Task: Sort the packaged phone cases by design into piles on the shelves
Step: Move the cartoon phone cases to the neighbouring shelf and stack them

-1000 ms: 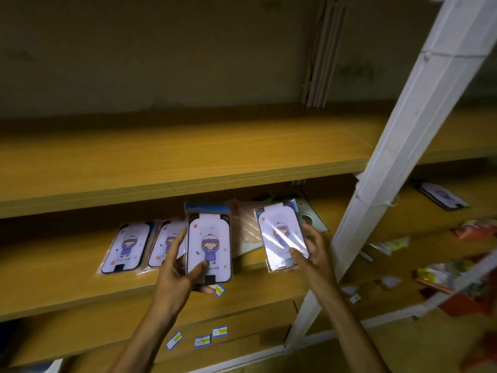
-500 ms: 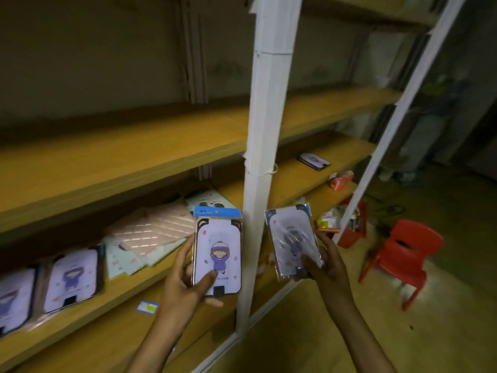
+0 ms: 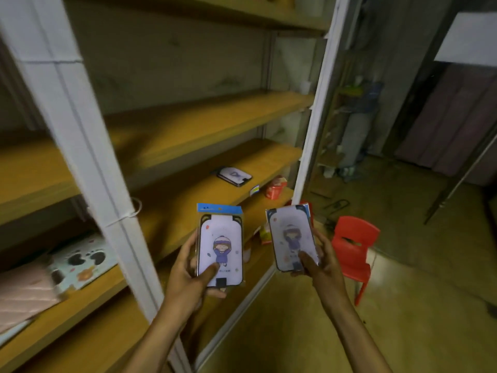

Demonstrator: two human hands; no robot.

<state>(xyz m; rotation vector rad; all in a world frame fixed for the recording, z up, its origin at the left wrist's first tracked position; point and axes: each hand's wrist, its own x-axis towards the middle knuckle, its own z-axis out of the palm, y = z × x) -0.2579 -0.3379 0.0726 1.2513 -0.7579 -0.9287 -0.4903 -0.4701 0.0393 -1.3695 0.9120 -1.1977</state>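
Before the wooden shelves (image 3: 204, 125), your left hand (image 3: 188, 267) grips a blue-topped packaged cartoon-girl phone case (image 3: 221, 246); your right hand (image 3: 320, 262) grips a matching glossy packaged case (image 3: 291, 235); both upright.

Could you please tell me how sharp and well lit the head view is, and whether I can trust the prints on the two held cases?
Head view: dim, warm light with dark corners; wide-angle bending of the white shelf post; motion blur smears the left shelves. The left hand's case reads fairly clearly; the right hand's case is hazed by wrapper glare and blur.
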